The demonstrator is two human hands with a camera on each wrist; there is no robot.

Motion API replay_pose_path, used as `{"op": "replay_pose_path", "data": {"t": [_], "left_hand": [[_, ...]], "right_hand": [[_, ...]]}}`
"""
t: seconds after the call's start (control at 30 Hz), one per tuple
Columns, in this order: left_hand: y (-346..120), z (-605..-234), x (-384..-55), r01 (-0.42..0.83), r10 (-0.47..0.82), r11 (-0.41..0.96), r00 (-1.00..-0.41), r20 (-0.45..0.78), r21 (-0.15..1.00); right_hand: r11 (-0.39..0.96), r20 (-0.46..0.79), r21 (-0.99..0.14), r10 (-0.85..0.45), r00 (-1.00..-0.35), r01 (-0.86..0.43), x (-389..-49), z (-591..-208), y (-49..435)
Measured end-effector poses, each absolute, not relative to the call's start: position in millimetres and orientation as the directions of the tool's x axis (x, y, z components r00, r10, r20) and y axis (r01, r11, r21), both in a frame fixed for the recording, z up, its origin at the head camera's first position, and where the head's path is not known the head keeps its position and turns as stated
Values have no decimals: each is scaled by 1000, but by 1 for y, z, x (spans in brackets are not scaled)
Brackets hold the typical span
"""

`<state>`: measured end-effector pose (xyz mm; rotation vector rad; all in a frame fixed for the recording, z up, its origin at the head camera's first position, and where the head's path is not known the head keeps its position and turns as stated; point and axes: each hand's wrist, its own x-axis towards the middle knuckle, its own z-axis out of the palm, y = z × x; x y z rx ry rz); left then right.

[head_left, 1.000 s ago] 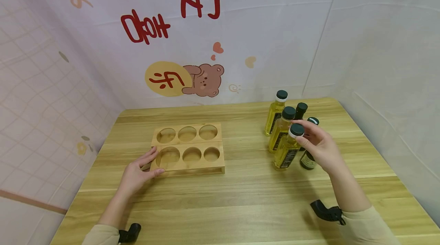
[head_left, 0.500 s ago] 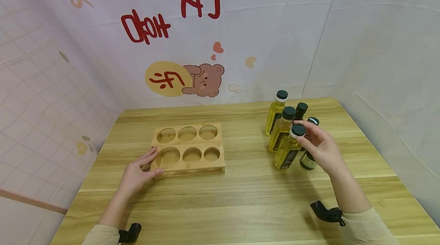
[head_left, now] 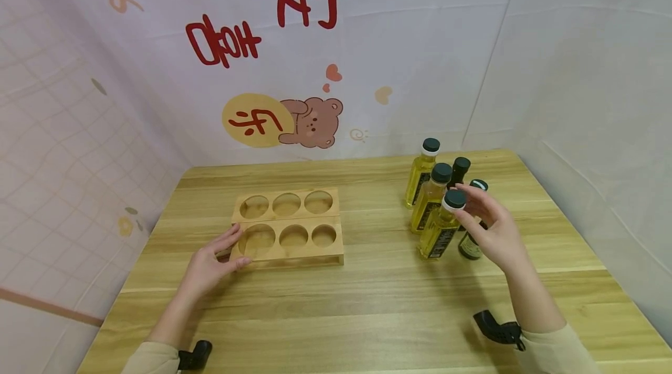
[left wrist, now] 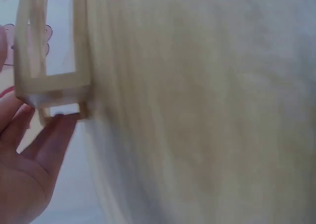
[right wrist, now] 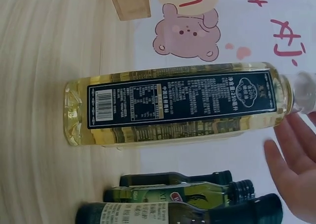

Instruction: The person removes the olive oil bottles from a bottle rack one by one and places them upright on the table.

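Observation:
My left hand [head_left: 207, 266] holds the left end of a two-step wooden rack [head_left: 294, 254] with round holes, thumb at the front edge and fingers at the side. In the left wrist view, the fingers [left wrist: 54, 140] lie against the rack's end [left wrist: 54, 83]. My right hand [head_left: 496, 237] has thumb and fingers at the neck and cap of the nearest cooking oil bottle [head_left: 438, 237], which stands upright, yellow with a dark green cap. The right wrist view shows its dark printed label [right wrist: 182, 100]; the thumb's contact is out of sight there.
Two more yellow oil bottles [head_left: 427, 210] [head_left: 418, 178] stand behind. Dark bottles [head_left: 469, 245] are beside and partly behind the right hand; three show in the right wrist view, the closest with a pale label [right wrist: 136, 213]. Cloth walls [head_left: 399, 59] border the wooden table [head_left: 336, 310].
Hardly anything differs. My right hand and the nearest oil bottle shift by a hair. My left hand and the rack stay in place.

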<state>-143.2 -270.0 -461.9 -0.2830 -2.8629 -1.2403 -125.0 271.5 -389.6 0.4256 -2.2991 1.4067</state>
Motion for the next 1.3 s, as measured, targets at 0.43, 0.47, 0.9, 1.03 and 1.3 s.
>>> {"op": "replay_pose_path", "data": {"t": [0.43, 0.47, 0.9, 1.03, 1.3], "left_hand": [[-194, -420, -143, 501, 338, 777, -843, 418, 381], [-187, -417, -143, 512, 356, 787, -833, 424, 345], [-119, -422, -142, 522, 464, 852, -786, 409, 38], [-112, -430, -142, 500, 482, 865, -815, 323, -29], [-107, -439, -145, 474, 465, 881, -857, 223, -14]], "right_hand": [[550, 922, -222, -151, -357, -805, -119, -352, 210], [541, 910, -220, -187, -370, -812, -121, -354, 206], [741, 466, -137, -537, -703, -657, -142, -409, 157], [810, 310, -79, -534, -787, -581, -146, -429, 153], [859, 166, -42, -497, -851, -510, -152, -440, 150]]}}
